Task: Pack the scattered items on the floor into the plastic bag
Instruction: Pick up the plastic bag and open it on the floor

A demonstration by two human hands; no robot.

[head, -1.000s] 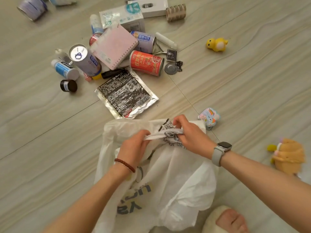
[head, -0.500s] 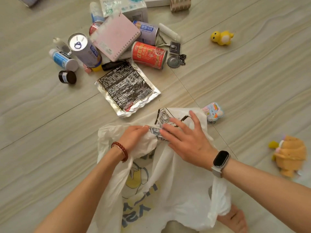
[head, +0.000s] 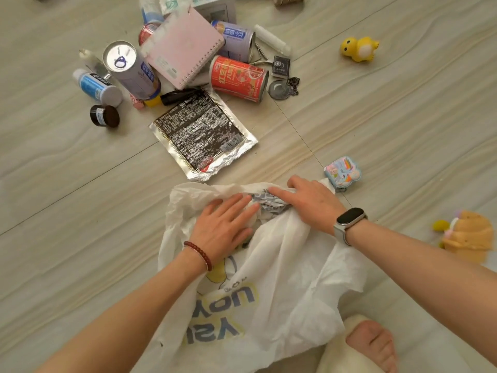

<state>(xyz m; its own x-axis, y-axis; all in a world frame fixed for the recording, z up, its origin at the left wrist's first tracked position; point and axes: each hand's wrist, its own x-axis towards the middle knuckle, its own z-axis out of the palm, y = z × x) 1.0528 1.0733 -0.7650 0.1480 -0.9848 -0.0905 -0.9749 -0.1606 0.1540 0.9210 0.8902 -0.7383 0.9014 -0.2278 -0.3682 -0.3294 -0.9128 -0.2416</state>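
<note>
Both hands flat on white plastic bag [head: 282, 254] on floor, nothing packed yet.
L hand [head: 223, 227] & R hand [head: 309, 203] fingers straight, pressing bag's crumpled top; foil pouch [head: 201, 135], red can [head: 238, 78], etc. lie beyond fingers.

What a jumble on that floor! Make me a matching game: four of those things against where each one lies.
Things:
1. red drink can
2. yellow rubber duck
3. small dark jar
4. white plastic bag

Places:
A. far right, alone
B. under both hands
C. left of the foil pouch
D. beside the pink spiral notebook

Pairs: 1-D, 2-A, 3-C, 4-B
</note>
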